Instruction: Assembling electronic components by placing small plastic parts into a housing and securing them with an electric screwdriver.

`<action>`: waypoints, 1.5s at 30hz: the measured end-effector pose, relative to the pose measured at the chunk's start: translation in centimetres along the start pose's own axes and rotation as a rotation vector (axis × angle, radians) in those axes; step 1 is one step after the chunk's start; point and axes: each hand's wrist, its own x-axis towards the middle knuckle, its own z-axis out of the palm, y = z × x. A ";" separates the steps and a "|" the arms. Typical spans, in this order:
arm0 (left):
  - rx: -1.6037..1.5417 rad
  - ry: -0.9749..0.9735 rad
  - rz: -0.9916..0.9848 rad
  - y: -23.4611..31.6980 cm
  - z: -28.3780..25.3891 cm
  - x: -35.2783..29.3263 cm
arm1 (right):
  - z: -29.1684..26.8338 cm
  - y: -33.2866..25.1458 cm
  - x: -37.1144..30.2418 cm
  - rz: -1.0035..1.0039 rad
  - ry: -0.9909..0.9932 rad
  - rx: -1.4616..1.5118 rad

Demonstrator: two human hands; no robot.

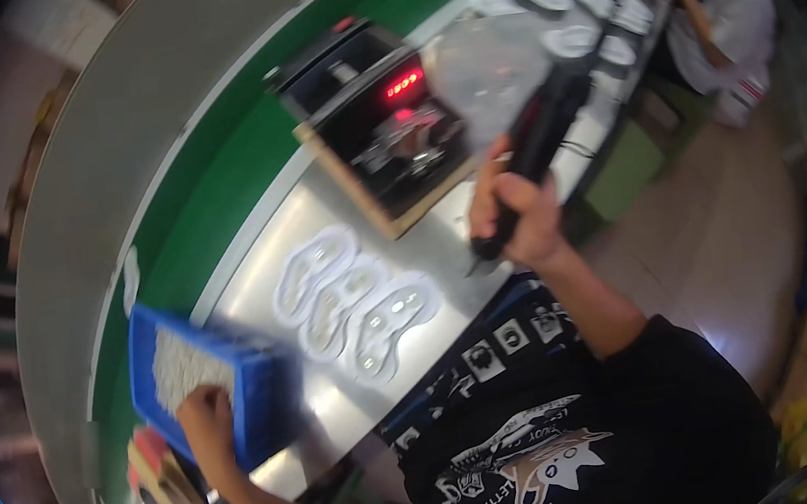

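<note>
Seemingly mid-work: three white curved pieces (pixel 354 303) lie side by side near 8 o'clock; which are finished, I cannot tell.
The right hand (pixel 525 212), at 3, wraps around a black stick-shaped tool (pixel 548 131); the left hand (pixel 206 417), at 8, dips curled fingers into small white bits (pixel 180 362) in a blue bin (pixel 263 382), grip unclear; farther, at 12, stands a black machine (pixel 362 121).

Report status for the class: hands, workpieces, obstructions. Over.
Left hand in blue bin, at small white pieces. Right hand gripping black electric screwdriver. Three white gamepad-shaped pieces on metal worktop. Black box beyond, not covering them.
</note>
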 end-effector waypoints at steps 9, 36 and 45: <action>0.009 -0.015 0.014 -1.1 0.7 0.5 | 0.5 -0.5 -0.1 0.024 0.016 -0.026; -1.311 0.141 0.165 16.6 8.4 -9.5 | 6.7 -1.0 -7.8 -0.518 -0.469 -0.934; -1.419 0.325 0.050 18.4 9.9 -9.7 | 10.3 1.5 -7.0 0.137 -0.657 -0.722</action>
